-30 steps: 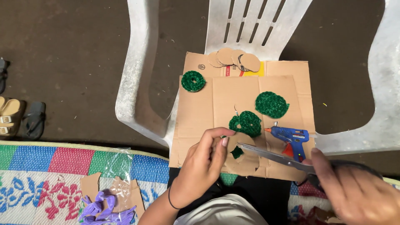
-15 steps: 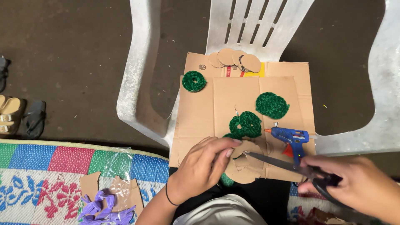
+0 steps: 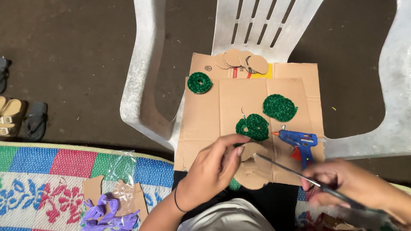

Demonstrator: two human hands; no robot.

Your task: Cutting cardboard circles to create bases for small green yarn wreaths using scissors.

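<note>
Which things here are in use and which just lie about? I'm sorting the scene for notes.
In use:
left hand holding the cardboard piece
right hand with the scissors

Lying about:
glue gun
green woven discs
cardboard circles
purple ribbon
sandals

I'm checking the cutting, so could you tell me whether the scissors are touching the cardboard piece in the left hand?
Touching: the head view shows the scissors blade tip meeting the edge of the cardboard piece held by the left hand.
</note>
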